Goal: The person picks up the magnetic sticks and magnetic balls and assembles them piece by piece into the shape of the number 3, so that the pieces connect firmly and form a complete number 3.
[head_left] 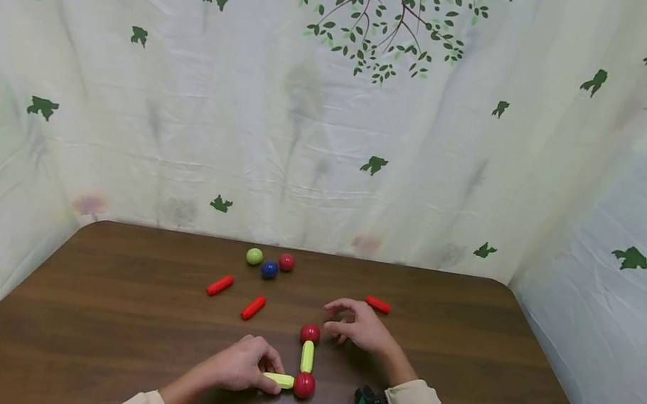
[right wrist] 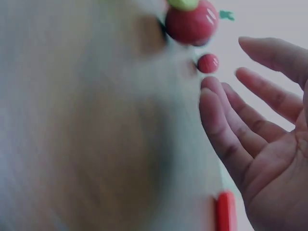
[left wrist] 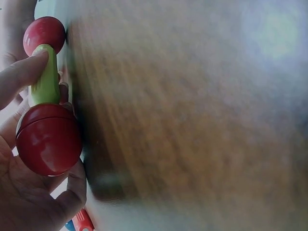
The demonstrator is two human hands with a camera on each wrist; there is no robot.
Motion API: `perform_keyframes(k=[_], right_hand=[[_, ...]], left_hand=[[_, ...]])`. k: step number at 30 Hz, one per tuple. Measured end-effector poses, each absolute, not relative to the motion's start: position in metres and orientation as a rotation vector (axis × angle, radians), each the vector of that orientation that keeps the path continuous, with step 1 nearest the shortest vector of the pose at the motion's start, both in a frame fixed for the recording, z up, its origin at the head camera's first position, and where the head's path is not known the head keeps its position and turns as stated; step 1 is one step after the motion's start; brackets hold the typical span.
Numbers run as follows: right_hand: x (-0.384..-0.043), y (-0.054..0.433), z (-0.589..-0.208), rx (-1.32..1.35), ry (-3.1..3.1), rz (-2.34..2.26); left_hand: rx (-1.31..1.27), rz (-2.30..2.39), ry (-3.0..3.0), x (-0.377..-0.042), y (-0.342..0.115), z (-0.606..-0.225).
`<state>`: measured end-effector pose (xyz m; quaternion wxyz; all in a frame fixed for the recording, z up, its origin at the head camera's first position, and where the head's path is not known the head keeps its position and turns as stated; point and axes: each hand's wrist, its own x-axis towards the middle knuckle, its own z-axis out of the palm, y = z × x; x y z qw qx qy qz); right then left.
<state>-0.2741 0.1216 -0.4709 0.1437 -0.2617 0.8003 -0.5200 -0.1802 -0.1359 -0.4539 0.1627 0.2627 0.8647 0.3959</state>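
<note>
My left hand pinches a yellow-green stick that ends in a red ball at a corner. In the left wrist view, another red ball sits at the stick's near end, beside the palm; the head view hides it. From the corner ball a second yellow-green stick runs away from me to a further red ball. Just right of that far ball, my right hand hovers with loosely bent fingers, holding nothing and apart from the ball in the right wrist view.
Behind the right hand lies a red stick. Two more, a red stick and a red stick, lie to the left. Near the far edge are a green ball, a blue ball and a red ball. Cloth surrounds the table.
</note>
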Motion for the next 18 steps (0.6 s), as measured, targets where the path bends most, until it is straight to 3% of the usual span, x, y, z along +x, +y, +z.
perform_keyframes(k=[8,18], right_hand=[[-0.290,0.158,-0.457,-0.731,2.692,-1.450],[-0.308,0.188,-0.461,-0.523,2.737,-1.475]], left_hand=[[0.768,1.132,2.472,-0.180,-0.135,-0.454],[0.775,1.128,2.482,-0.181,-0.134,-0.456]])
